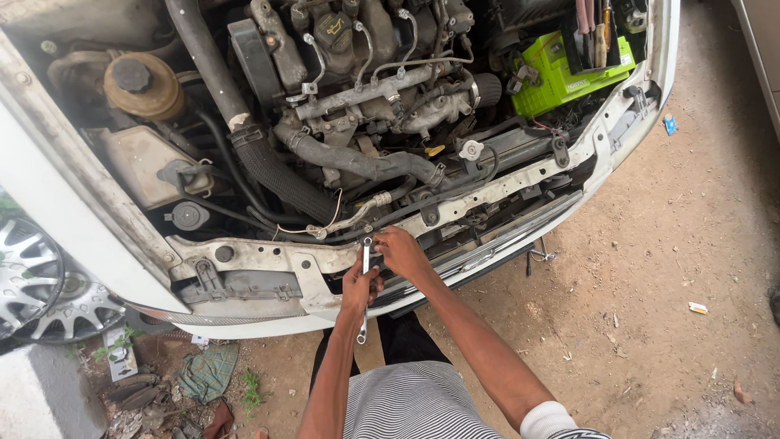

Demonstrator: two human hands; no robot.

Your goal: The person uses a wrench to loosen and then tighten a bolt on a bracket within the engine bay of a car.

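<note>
— Where is the wrench (365,286) sitting?

— Against the white front crossmember (455,205) of the car, at its lower edge, near the middle. The ring end is up at the metal; the shaft hangs down toward the person's striped shirt (414,402).

— And the hands?

— The left hand (358,286) is closed around the middle of the shaft. The right hand (401,252) is just beside the ring end, fingers curled onto the crossmember there; whether they pinch a bolt or merely steady the wrench head, I cannot tell.

— How would that tool handle?

— I judge it stiff steel, slim, fairly light, and probably slick if oily. The grip at mid-shaft gives control; holding lower, nearer the free end, would give more leverage.

— Any room to swing it?

— Below the crossmember, toward the dirt ground (650,268), it is open. Above the crossmember it is crowded: the ribbed black hose (280,175) and thin wires lie just behind the edge, and the engine sits further back. The sheet-metal edges of the crossmember look thin and could scrape knuckles.

— Anything else near?

— A green battery (561,77) well right of the crossmember's middle, a wheel (28,276) far left, and rags and scrap (207,370) on the ground below its left end.
</note>
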